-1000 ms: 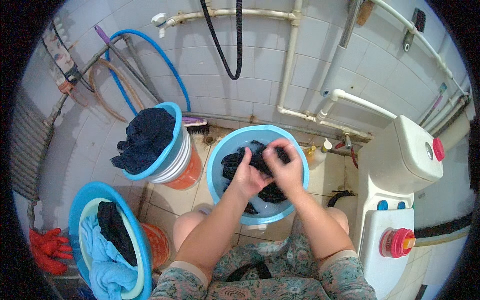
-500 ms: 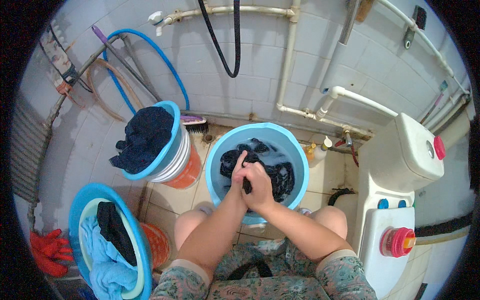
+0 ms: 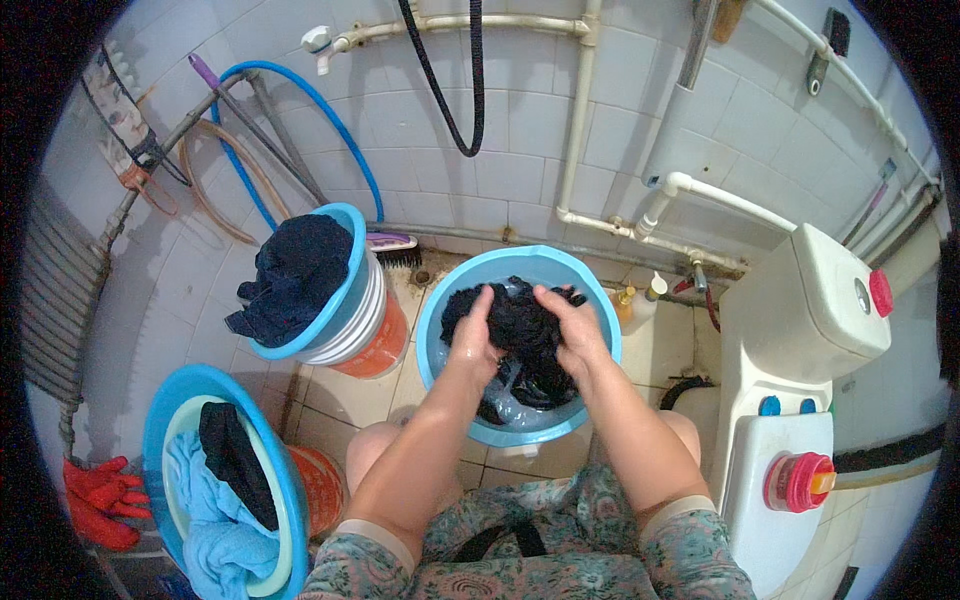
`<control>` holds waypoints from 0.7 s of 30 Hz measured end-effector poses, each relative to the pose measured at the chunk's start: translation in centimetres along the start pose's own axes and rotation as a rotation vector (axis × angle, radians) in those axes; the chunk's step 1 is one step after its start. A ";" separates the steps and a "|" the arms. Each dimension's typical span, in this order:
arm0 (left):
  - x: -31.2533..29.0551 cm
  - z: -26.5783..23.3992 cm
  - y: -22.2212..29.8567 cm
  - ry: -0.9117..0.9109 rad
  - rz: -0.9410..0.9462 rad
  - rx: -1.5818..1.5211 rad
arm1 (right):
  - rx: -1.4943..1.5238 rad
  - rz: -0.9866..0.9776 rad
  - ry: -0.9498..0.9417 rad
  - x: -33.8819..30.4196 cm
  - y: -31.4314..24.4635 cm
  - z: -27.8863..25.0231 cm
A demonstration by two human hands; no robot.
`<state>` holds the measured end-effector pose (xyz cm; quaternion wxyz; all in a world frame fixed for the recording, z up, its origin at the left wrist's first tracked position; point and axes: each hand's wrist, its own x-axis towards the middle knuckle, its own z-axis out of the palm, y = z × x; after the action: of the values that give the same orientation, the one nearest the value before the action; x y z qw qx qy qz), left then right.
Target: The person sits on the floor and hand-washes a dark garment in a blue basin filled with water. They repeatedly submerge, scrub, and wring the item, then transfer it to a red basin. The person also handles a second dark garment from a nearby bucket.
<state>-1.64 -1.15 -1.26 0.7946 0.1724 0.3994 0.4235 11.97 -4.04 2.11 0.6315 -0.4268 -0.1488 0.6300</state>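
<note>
A light blue basin of cloudy water stands on the floor in front of me. Bunched wet black cloth lifts partly above the water between my hands; its exact kind cannot be told. My left hand grips its left side, thumb pointing up. My right hand has hold of its right side, thumb laid over the top. The fingers of both hands are mostly hidden beneath the cloth. More of the black fabric hangs down into the water on the near side.
Left of the basin, a bucket carries a blue basin of dark clothes. Nearer, another blue basin holds a light blue towel. Pump bottles stand right of the basin, beside the toilet. Red gloves lie far left.
My hands were pressed together over the basin, squeezing a bit of black cloth. Now they are apart, each on one side of a larger raised bunch of it.
</note>
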 end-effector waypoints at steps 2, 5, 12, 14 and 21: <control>-1.0 0.6 -1.3 -0.036 -0.279 -0.064 | -0.307 -0.299 0.038 0.3 -1.5 -0.3; -0.5 1.0 -1.8 -0.154 -0.262 -0.207 | -0.684 -0.837 -0.152 -1.9 0.8 1.1; 1.5 -2.7 -1.1 -0.539 -0.111 -0.349 | -1.447 -1.150 -0.619 -5.9 3.3 3.8; -2.6 3.3 -1.8 -0.109 0.018 -0.328 | -1.266 -1.262 -0.295 -1.6 2.0 1.3; 1.8 -1.8 -5.3 -0.706 -0.033 -0.737 | -1.027 -1.056 -0.377 -3.9 3.7 3.4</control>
<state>0.38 -2.86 -6.49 0.8957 0.0068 -0.0669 0.4394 6.43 -7.04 2.82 0.5348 -0.4245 -0.7133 0.1581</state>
